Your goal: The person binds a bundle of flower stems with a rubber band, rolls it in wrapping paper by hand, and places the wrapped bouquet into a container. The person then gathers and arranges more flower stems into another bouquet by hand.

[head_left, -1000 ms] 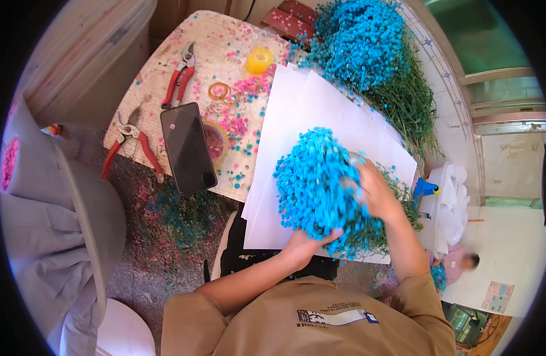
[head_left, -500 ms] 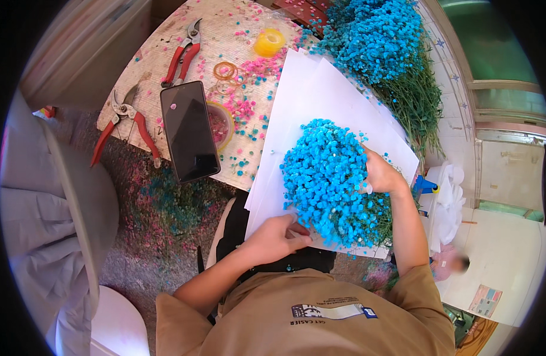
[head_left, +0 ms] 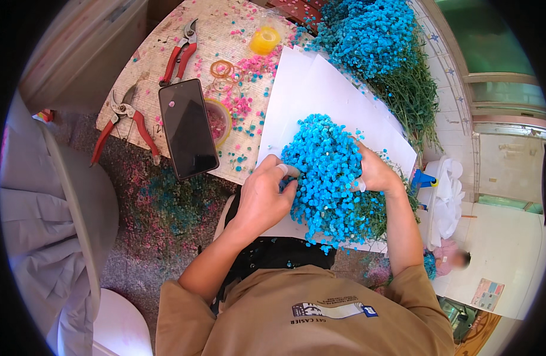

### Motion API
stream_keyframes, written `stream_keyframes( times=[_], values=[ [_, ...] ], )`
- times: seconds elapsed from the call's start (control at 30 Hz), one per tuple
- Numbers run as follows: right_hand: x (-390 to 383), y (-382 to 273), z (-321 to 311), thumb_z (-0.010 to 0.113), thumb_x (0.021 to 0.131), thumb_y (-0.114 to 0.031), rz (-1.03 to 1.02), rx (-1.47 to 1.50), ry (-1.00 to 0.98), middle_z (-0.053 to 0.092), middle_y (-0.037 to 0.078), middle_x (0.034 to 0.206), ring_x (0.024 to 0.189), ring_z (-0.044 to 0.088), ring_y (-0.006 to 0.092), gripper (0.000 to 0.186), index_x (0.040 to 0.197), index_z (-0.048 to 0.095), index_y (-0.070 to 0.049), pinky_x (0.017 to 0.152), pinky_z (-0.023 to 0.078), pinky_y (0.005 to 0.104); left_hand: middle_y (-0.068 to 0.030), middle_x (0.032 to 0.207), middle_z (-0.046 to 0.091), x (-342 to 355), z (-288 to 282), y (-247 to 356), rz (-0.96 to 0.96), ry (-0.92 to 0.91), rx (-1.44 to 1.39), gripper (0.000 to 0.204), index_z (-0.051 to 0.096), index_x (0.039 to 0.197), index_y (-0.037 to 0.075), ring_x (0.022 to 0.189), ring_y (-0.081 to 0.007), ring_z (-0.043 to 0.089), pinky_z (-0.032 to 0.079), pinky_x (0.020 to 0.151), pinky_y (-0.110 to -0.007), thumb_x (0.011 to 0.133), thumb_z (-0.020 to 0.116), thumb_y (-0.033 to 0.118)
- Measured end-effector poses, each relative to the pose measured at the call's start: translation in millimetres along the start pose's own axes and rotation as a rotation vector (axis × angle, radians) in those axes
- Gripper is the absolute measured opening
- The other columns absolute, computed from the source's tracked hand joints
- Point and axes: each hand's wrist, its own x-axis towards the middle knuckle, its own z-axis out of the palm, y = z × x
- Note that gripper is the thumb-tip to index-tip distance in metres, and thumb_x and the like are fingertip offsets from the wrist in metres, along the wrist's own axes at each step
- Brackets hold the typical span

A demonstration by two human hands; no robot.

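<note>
My right hand [head_left: 377,170] is wrapped round the stems of a bunch of blue baby's breath [head_left: 323,172], just below the blossoms. The bunch lies tilted over white paper sheets [head_left: 290,89], its heads to the left and green stems to the right. At the left edge of the blossoms is my left hand [head_left: 266,196], fingers bent, thumb and forefinger drawn close together. Its fingertips touch the flowers, and whatever they pinch is too small to make out. Light wraps show on fingers of both hands.
On the table [head_left: 160,44] lie two red-handled pruning shears [head_left: 181,53], a black phone [head_left: 188,130], yellow tape rolls [head_left: 265,40], rubber bands [head_left: 222,69] and scattered petals. Another large heap of blue flowers [head_left: 374,41] is at the far right. A person [head_left: 450,258] is in the background.
My left hand has moved up from the lower edge of the bunch to its left side. The right hand and the blossoms have shifted slightly up and left.
</note>
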Motion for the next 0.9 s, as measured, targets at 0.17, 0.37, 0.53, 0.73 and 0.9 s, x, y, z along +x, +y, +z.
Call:
stream_keyframes(
  times=[0.17, 0.37, 0.53, 0.73, 0.9],
  values=[
    [-2, 12, 0, 0.096, 0.056, -0.021, 0.016, -0.032, 0.022, 0.050, 0.020, 0.147, 0.138, 0.047, 0.0294, 0.114, 0.150, 0.037, 0.005, 0.118, 0.035, 0.0417, -0.0113, 0.087, 0.058, -1, 2, 0, 0.064, 0.062, 0.090, 0.019, 0.073, 0.098, 0.000, 0.070, -0.0251, 0.060, 0.048, 0.065, -0.035, 0.079, 0.075, -0.004],
    [-2, 4, 1, 0.095, 0.060, -0.019, 0.011, 0.048, -0.009, 0.050, 0.013, 0.151, 0.136, 0.049, 0.0210, 0.121, 0.158, 0.026, 0.002, 0.118, 0.036, 0.0400, -0.0110, 0.090, 0.059, 0, 1, 4, 0.159, 0.083, 0.151, 0.018, 0.074, 0.096, 0.002, 0.070, -0.0259, 0.060, 0.050, 0.066, -0.035, 0.078, 0.078, 0.002],
    [0, -11, 2, 0.095, 0.058, -0.020, 0.025, -0.005, 0.009, 0.051, 0.013, 0.149, 0.135, 0.049, 0.0214, 0.121, 0.157, 0.027, 0.003, 0.118, 0.036, 0.0402, -0.0089, 0.090, 0.057, 1, 2, 3, 0.125, 0.041, 0.098, 0.017, 0.074, 0.094, 0.002, 0.071, -0.0225, 0.059, 0.050, 0.065, -0.034, 0.078, 0.077, 0.003],
    [1, -5, 2, 0.095, 0.056, -0.018, 0.055, 0.059, 0.004, 0.050, 0.014, 0.150, 0.136, 0.048, 0.0219, 0.123, 0.157, 0.028, 0.002, 0.118, 0.036, 0.0410, -0.0074, 0.093, 0.056, 3, 4, -4, 0.132, 0.010, 0.036, 0.017, 0.074, 0.093, 0.002, 0.069, -0.0190, 0.055, 0.048, 0.063, -0.032, 0.077, 0.078, 0.002],
    [1, -5, 4, 0.097, 0.056, -0.014, -0.005, 0.084, 0.025, 0.052, 0.018, 0.149, 0.138, 0.049, 0.0275, 0.119, 0.154, 0.032, 0.005, 0.118, 0.036, 0.0419, -0.0024, 0.092, 0.054, 2, 3, -12, 0.054, -0.023, -0.120, 0.014, 0.072, 0.089, 0.004, 0.069, -0.0118, 0.051, 0.043, 0.061, -0.027, 0.077, 0.077, 0.000]
  ],
)
